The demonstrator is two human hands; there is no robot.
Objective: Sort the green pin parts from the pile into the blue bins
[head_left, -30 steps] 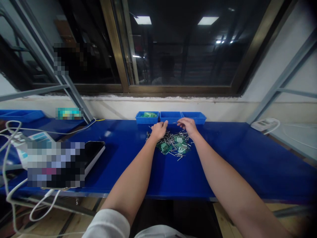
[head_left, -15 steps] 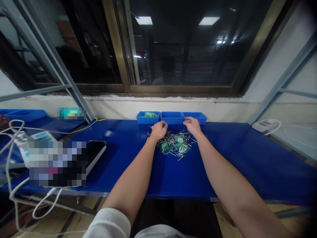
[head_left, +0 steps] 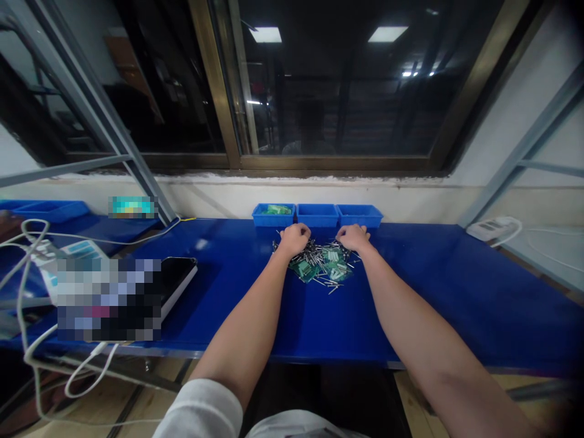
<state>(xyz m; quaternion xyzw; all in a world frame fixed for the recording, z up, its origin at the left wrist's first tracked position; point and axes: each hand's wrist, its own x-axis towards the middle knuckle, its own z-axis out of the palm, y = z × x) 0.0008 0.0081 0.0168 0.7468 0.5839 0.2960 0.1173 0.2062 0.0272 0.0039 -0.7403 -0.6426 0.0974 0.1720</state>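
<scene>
A loose heap of thin metal rods [head_left: 314,254], screw- or rivet-like, lies on the blue table with several green pieces [head_left: 335,267] that look like small circuit boards. My left hand [head_left: 295,238] is at the heap's left back edge, fingers curled into a pinch; whatever is in it is hidden. At the right back edge my right hand [head_left: 354,237] reaches down to the rods with thumb and finger close together, and what they grip is too small to make out. Behind the hands stand a left blue bin [head_left: 260,221] with green pieces, a middle blue bin [head_left: 317,221] and a right blue bin [head_left: 371,222].
A dark-screened device [head_left: 177,267], partly blurred out, sits on the left of the blue table [head_left: 219,304], with white cables [head_left: 27,340] hanging nearby. A power strip [head_left: 493,229] lies at the right. Grey frame posts [head_left: 150,188] and a window stand behind.
My right hand has moved from the front of the right bin down and toward me to the heap's edge. My left hand stays nearly in place, still curled.
</scene>
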